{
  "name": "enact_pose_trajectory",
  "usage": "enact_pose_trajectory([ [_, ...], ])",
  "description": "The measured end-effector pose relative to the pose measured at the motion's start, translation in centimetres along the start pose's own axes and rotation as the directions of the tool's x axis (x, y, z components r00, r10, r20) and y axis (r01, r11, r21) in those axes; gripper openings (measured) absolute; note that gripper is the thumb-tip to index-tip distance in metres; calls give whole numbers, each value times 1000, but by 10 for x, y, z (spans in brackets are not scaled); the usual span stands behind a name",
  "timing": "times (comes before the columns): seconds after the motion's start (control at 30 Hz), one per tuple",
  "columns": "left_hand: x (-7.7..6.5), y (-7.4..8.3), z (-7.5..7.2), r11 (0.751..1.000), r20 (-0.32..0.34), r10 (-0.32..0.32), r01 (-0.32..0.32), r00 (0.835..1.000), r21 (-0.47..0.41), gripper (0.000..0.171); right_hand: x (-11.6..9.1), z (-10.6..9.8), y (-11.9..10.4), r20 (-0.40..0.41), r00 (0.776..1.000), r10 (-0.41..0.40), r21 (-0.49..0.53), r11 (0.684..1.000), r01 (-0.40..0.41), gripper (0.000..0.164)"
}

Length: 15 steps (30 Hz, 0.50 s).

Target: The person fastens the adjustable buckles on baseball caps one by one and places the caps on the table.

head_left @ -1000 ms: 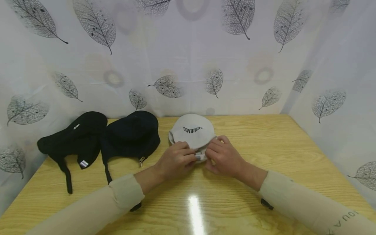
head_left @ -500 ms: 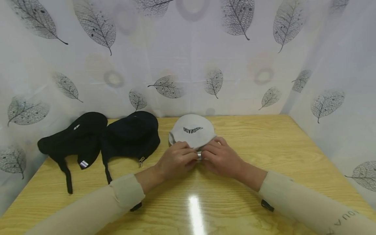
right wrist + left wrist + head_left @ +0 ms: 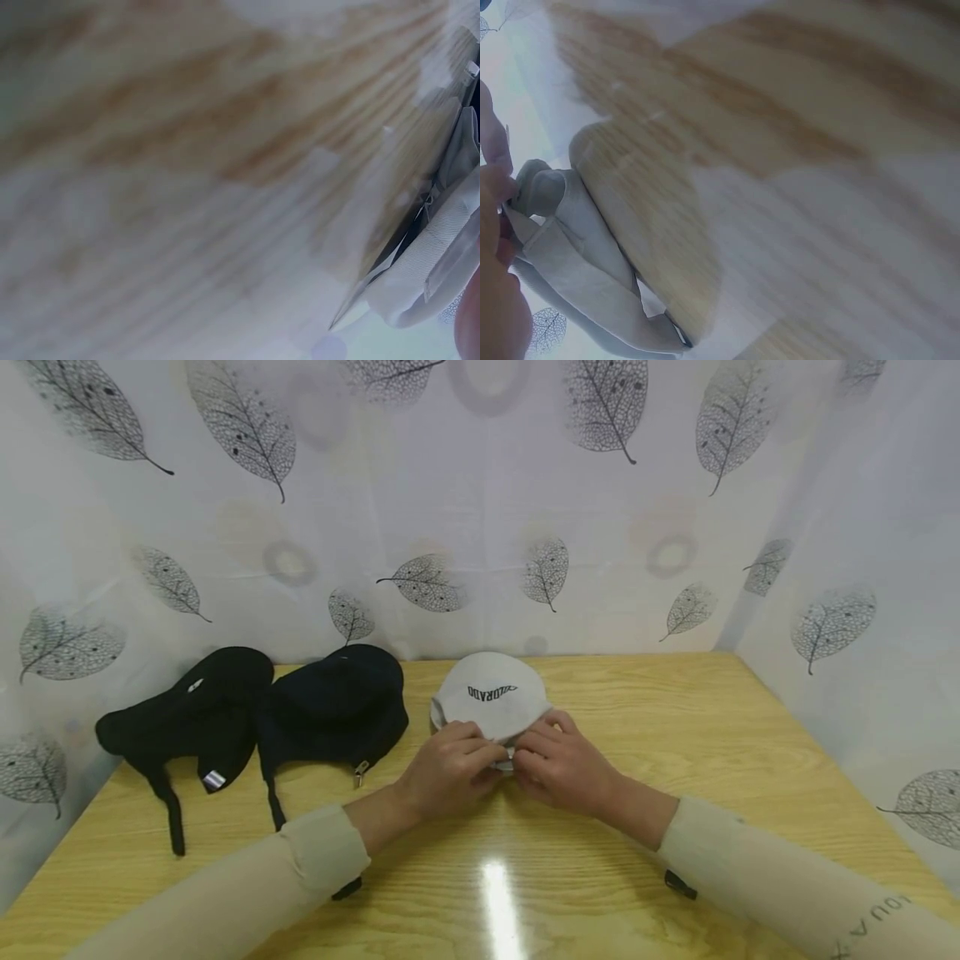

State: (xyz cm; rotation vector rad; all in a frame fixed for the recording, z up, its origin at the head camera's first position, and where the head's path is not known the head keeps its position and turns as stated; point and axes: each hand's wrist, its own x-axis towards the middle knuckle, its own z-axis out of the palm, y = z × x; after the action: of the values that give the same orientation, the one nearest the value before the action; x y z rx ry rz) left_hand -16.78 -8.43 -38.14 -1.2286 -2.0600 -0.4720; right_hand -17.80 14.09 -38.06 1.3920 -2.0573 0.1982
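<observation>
A pale grey cap [image 3: 495, 714] with dark lettering, upside down from here, sits at the middle of the table. My left hand [image 3: 453, 768] and right hand [image 3: 566, 768] meet at its near edge, fingers curled. Between the fingertips a small bit of the strap [image 3: 506, 763] shows, and both hands pinch it. In the left wrist view, the fingers [image 3: 493, 184] hold the strap end beside the cap's fabric band [image 3: 577, 281]. The right wrist view has the ribbed band [image 3: 431, 255] at its edge, with one fingertip [image 3: 469, 322] against it. The strap's fastener is mostly hidden by the fingers.
Left of the grey cap lies a dark navy cap [image 3: 330, 702] with a metal buckle [image 3: 361, 772] on its strap. Overlapping it farther left is a black cap [image 3: 232, 693] with a hanging strap. A leaf-print curtain [image 3: 480, 510] closes the table's [image 3: 645, 693] back.
My right hand has moved slightly left towards the left hand. The strap and its metal piece, visible between them earlier, are now mostly covered. The caps stay put.
</observation>
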Motion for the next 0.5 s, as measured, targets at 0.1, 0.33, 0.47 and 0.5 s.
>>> enact_pose_trajectory([
  [0.1, 1, 0, -1, 1000, 11, -3, 3, 1000, 2, 20, 0, 0, 0, 5, 1000, 0, -6, 1000, 0, 17],
  [0.33, 1, 1, -3, 1000, 26, -14, 14, 1000, 16, 21, -1, 0, 0, 0, 1000, -1, -25, 1000, 1, 16],
  [0.47, 1, 2, -5, 999, 41, -31, 31, 999, 12, 20, 0, -1, 0, 4, 1000, 8, -35, 999, -8, 14],
  [0.5, 1, 2, -5, 999, 46, -38, 37, 998, 9, 20, 0, -1, 0, 5, 1000, 10, -37, 999, -10, 14],
])
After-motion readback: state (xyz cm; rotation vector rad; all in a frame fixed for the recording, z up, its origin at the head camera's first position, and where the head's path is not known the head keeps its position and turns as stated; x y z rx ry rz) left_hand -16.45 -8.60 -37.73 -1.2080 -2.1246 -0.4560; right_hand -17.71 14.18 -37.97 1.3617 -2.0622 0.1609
